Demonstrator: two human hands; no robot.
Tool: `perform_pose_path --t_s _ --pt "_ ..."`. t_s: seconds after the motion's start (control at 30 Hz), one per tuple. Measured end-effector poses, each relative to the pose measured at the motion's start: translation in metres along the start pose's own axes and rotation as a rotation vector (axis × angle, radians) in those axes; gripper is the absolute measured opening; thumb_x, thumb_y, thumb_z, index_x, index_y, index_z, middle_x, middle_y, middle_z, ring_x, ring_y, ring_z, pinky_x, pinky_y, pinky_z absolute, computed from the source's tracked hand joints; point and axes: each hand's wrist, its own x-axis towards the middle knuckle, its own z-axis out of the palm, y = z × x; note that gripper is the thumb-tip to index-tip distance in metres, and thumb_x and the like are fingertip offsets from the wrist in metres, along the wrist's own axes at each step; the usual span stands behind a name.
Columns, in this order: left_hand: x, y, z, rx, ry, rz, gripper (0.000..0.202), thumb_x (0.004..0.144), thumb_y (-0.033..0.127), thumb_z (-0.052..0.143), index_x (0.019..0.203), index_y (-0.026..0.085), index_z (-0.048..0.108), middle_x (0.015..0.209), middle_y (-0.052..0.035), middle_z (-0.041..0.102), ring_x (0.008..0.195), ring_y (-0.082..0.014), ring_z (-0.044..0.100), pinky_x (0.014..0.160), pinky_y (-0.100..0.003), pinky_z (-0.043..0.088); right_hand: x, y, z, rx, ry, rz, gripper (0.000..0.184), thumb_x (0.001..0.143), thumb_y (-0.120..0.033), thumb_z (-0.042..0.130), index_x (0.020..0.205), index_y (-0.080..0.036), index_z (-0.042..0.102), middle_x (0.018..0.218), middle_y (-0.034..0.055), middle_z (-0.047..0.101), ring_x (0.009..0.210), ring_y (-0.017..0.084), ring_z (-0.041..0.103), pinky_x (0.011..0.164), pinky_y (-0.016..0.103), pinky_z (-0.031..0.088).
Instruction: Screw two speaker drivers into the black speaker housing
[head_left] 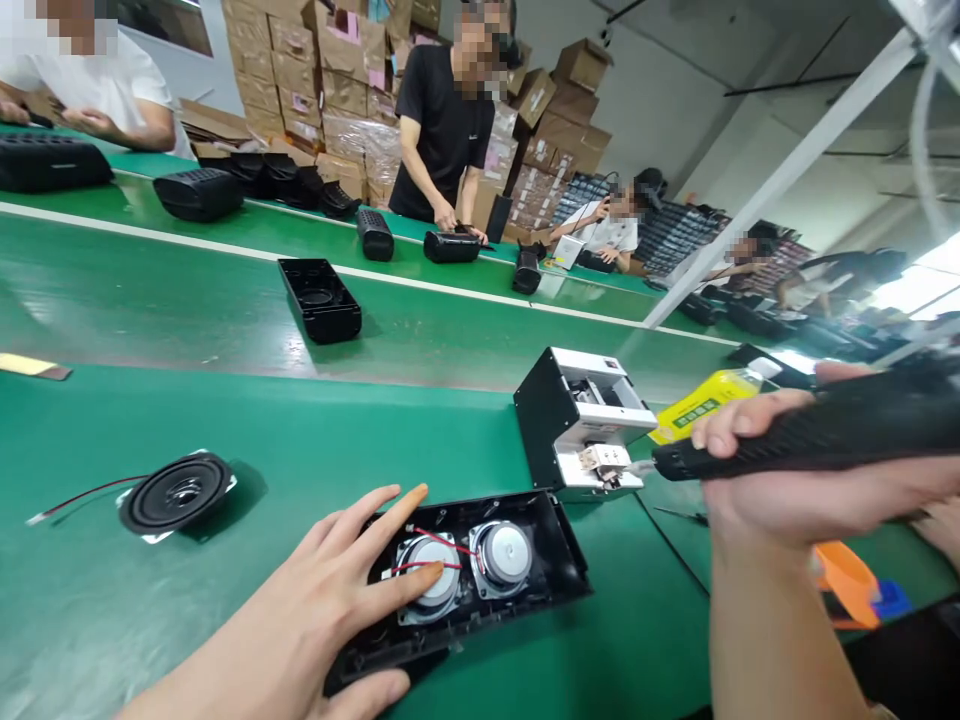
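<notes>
My left hand (341, 585) lies flat with fingers spread on a black speaker housing (551, 560), fingertips resting on the left of two silver speaker drivers (504, 553) wired with red leads. My right hand (795, 480) is closed round a black electric screwdriver (810, 435), whose tip points left at a small black-and-white screw feeder box (581, 420). A loose black speaker cone (178, 492) with a red wire lies to the left on the green table.
An empty black housing (320, 298) sits on the green conveyor belt (187, 300). More black speaker shells (199, 192) line the far side, where several people work. A yellow container (701, 402), an orange tool (851, 585) and stacked cardboard boxes (337, 70) are also around.
</notes>
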Motion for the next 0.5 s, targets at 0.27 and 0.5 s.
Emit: perform_pose_path --t_s 0.27,0.5 --pt "-0.001 -0.012 0.008 -0.095 0.074 0.037 0.072 0.078 0.027 0.068 0.146 0.045 0.055 0.174 0.0026 0.024 0.153 -0.0413 0.036 0.109 -0.060 0.053 -0.016 0.011 0.008 -0.070 -0.075 0.105 0.082 0.069 -0.101 0.041 0.093 -0.024 0.055 0.044 -0.0078 0.048 0.029 0.016 0.038 0.026 0.027 0.032" --pt "-0.003 -0.015 0.009 -0.132 0.082 0.044 0.074 0.078 0.030 0.068 0.148 0.046 0.052 0.173 0.0015 0.026 0.150 -0.0424 0.041 0.108 -0.063 0.054 -0.022 0.002 0.000 -0.005 -0.099 0.128 0.084 0.066 -0.100 0.050 0.097 -0.023 0.063 0.045 -0.0067 0.050 0.028 0.015 0.039 0.026 0.026 0.032"
